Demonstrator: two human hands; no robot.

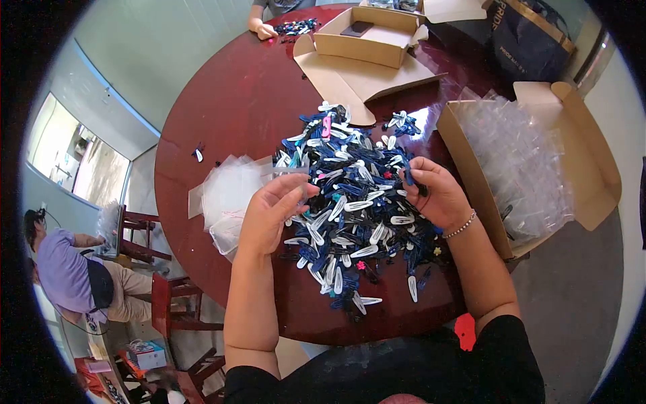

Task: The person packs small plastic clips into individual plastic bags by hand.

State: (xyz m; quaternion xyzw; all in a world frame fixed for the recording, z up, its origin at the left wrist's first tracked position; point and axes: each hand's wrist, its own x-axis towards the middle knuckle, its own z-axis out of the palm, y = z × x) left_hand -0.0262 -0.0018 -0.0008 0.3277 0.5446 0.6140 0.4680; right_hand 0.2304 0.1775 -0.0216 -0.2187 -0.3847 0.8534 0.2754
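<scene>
A large heap of snap hair clips, mostly navy, white and black, is spread between my hands. My left hand is at the heap's left side, its thumb and fingers pinched on a clear plastic bag whose edge shows above the fingers. Over the heap's right side, my right hand grips a navy hair clip between thumb and fingers; its fingers partly hide more dark clips. A stack of clear plastic bags lies on the table just left of my left hand.
An open cardboard box full of clear bags stands at the right. Another cardboard box sits at the far side of the round table. A co-worker's hand is by a small clip pile. Another person works at left.
</scene>
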